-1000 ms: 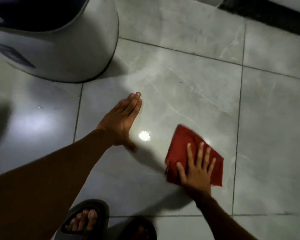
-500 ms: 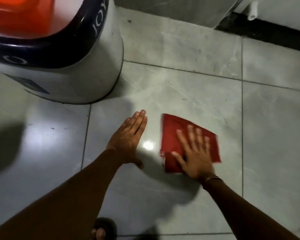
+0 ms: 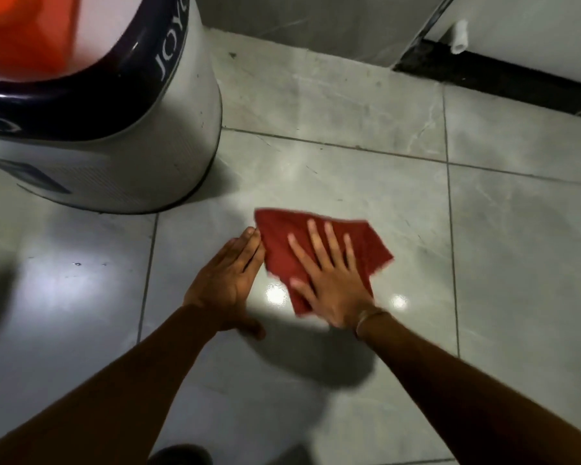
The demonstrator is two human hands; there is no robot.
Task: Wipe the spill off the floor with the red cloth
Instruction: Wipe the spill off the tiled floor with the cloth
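The red cloth [image 3: 363,243] lies flat on the glossy grey floor tile [image 3: 316,182]. My right hand [image 3: 329,280] presses down on it with fingers spread, palm over its near part; a thin bracelet circles that wrist. My left hand [image 3: 227,280] rests flat on the tile just left of the cloth, fingers together, fingertips touching the cloth's left edge. The tile shines with light reflections; I cannot make out a distinct spill.
A large white and dark blue appliance [image 3: 114,135] with an orange inside stands on the floor at the upper left, close to my left hand. A wall base with a dark gap [image 3: 490,78] runs along the upper right. A dark sandal toe [image 3: 178,454] shows at the bottom.
My right hand has slid the red cloth away from me and to the left until it meets my left hand's fingertips. The view has tilted up, showing more of the appliance.
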